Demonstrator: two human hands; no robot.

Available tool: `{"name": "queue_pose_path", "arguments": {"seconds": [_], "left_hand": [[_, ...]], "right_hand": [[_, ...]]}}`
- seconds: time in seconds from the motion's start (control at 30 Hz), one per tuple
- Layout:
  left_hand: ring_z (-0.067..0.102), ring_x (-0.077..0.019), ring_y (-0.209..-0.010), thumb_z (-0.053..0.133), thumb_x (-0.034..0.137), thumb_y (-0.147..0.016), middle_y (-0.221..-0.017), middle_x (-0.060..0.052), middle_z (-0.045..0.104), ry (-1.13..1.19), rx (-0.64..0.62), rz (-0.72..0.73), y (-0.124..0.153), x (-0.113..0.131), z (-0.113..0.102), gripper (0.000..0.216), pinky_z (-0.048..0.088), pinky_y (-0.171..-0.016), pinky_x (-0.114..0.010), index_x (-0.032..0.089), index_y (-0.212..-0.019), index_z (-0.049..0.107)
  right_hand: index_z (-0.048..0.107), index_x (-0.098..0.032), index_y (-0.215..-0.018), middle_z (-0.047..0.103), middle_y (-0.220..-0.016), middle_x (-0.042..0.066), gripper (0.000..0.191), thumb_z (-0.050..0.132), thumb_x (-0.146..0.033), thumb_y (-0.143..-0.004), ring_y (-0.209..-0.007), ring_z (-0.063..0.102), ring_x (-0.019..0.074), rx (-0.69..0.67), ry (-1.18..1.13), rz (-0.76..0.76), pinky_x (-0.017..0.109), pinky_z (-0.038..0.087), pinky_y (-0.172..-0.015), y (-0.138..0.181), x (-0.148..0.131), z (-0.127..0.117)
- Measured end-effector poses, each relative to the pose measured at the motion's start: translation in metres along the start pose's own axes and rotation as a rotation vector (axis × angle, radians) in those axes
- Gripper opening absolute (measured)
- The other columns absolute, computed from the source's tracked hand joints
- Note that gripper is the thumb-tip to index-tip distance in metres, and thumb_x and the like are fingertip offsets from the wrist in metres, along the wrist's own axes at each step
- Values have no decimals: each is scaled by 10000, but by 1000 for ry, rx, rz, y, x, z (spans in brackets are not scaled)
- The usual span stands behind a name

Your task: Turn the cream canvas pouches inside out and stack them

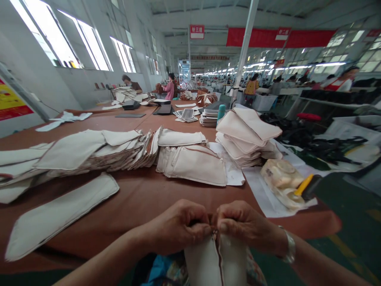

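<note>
The left hand [181,224] and right hand [248,224] meet low in the middle, thumbs and fingers pinched close together on the top end of an off-white fabric piece [202,258] with a brown-edged slit down its length. The piece hangs from the fingers in front of the person's lap, at the table's near edge. A silvery bracelet [289,245] circles the right wrist.

Just beyond the hands spreads a brown-covered table [143,204]. To the left of the left hand lies a long off-white panel [62,216], alone and slanting. Past it, a long leaning row of similar panels [98,153] runs off to the left; straight ahead of the hands sits a flatter bundle [196,165]. Ahead and to the right, a taller stack [245,133] partly hides what lies behind, with a teal cylinder [220,113] beside it. Nearer the right hand, white paper [258,194] carries a cloudy plastic container [281,174] and a yellow-handled tool [305,184].

Farther out, dark cases and grey panels dot the table's far end, where people work. Windows [49,33] line the left wall; right of the hands, black material [303,135] is heaped above a green floor [333,222], and a red banner [253,37] hangs beyond.
</note>
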State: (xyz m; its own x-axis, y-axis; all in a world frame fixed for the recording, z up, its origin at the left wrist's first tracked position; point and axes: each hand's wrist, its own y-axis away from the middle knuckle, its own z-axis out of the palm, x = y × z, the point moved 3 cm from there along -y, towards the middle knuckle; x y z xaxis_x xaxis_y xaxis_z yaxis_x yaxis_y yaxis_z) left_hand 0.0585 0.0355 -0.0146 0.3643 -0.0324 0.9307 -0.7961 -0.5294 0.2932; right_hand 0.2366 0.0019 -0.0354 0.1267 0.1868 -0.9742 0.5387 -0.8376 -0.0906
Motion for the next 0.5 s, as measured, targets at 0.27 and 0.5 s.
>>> {"name": "queue_pose_path", "arguments": {"seconds": [0.27,0.5], "left_hand": [[296,-96,-619,553,443,-882,-669,46,359,31,-57,56,4,3,-13,321,238,-539,-203,148,-759,523],[322,-99,-624,611,503,-836,-698,31,423,168,-103,-58,2,-4,-7,369,247,-543,-202,136,-835,573]], "right_hand": [[601,-102,-772,408,-612,-45,451,528,-525,-909,-531,305,71,-136,-242,261,193,231,-481,7,-5,-19],[588,-102,-792,451,-672,-36,327,573,-409,-904,-597,361,76,-154,-16,119,179,276,-526,10,-11,-18]]}}
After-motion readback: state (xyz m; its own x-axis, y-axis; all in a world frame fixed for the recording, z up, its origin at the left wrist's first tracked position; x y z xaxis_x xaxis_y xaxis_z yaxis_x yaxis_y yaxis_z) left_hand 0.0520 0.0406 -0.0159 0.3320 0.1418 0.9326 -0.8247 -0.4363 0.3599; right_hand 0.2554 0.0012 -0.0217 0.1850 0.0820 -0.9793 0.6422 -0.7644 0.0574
